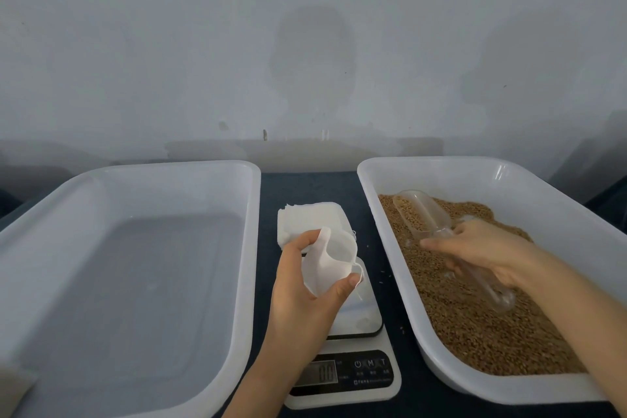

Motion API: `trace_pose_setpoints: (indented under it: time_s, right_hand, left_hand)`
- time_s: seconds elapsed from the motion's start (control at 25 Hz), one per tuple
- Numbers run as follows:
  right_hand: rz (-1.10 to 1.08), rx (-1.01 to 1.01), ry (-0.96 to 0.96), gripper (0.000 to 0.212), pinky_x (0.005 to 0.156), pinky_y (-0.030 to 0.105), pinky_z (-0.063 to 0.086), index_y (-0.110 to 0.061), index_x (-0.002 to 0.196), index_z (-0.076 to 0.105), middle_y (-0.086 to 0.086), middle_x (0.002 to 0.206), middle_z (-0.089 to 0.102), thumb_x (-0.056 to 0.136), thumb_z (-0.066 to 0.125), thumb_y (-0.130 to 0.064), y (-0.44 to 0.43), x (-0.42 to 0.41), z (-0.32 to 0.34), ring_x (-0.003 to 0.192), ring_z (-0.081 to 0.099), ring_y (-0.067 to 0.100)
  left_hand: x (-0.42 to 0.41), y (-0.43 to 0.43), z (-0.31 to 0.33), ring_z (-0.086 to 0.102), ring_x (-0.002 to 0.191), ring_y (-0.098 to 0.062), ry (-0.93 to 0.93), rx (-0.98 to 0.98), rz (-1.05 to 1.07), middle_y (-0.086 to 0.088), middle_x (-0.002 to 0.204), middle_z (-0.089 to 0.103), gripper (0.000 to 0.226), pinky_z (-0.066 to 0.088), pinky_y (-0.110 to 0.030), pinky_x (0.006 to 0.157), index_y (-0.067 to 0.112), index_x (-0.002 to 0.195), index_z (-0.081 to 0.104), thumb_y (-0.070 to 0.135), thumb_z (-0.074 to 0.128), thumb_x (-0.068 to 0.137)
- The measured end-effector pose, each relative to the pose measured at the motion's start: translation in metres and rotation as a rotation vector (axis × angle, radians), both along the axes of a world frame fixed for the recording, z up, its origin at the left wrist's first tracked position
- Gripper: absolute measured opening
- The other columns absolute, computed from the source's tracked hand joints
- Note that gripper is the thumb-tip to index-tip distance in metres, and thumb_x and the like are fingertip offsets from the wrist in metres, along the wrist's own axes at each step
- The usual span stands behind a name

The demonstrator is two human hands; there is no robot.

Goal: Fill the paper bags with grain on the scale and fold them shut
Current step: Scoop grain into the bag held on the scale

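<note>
My left hand (305, 285) grips a small white paper bag (330, 260) with its mouth held open, just above the platform of the white kitchen scale (356, 319). Behind it lies a stack of flat white bags (305, 219), partly on the scale's far end. My right hand (488, 251) reaches into the right tub (441, 166) of brown grain (475, 326) and closes around the handle of a clear plastic scoop (420, 210) lying on the grain. The scale's display (320, 373) shows digits I cannot read.
A large empty white tub (135, 176) stands to the left of the scale. All of it sits on a dark blue tabletop (305, 187) against a pale wall. A few loose grains (386, 273) lie between the scale and the grain tub.
</note>
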State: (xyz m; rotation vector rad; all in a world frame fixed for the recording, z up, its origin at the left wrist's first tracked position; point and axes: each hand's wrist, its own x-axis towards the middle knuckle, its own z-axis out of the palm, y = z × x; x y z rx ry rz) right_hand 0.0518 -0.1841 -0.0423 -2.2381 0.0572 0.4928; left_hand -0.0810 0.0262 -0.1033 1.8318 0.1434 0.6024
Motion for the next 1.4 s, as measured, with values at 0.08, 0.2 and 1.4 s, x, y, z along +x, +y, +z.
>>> trace_pose_setpoints:
  time_s: [0.08, 0.2, 1.4]
  right_hand:
    - [0.026, -0.048, -0.08, 0.029, 0.044, 0.021, 0.048, -0.005, 0.091, 0.058, 0.007, 0.059, 0.066, 0.078, 0.071, -0.028, -0.002, -0.001, -0.001, 0.043, 0.058, 0.015]
    - [0.054, -0.13, -0.261, 0.02, 0.044, 0.019, 0.049, -0.01, 0.087, 0.059, 0.005, 0.061, 0.068, 0.081, 0.069, -0.027, -0.005, -0.003, 0.001, 0.044, 0.061, 0.011]
    - [0.44, -0.33, -1.242, 0.032, 0.098, 0.033, 0.013, -0.022, 0.108, 0.068, -0.007, 0.108, 0.063, 0.076, 0.067, -0.017, -0.002, -0.019, 0.019, 0.109, 0.047, 0.009]
  left_hand:
    - [0.0, 0.001, 0.0, 0.049, 0.109, -0.002, -0.003, -0.012, -0.003, 0.024, 0.119, 0.046, 0.062, 0.043, 0.001, 0.079, 0.041, 0.12, 0.041, 0.036, 0.078, 0.071]
    - [0.0, 0.002, 0.0, 0.05, 0.109, -0.003, -0.001, -0.02, -0.01, 0.023, 0.12, 0.047, 0.063, 0.043, 0.001, 0.077, 0.039, 0.122, 0.04, 0.037, 0.077, 0.071]
    - [0.006, 0.006, -0.005, 0.047, 0.106, 0.004, 0.013, 0.005, 0.067, 0.033, 0.112, 0.042, 0.063, 0.042, -0.006, 0.076, 0.058, 0.108, 0.038, 0.043, 0.082, 0.066]
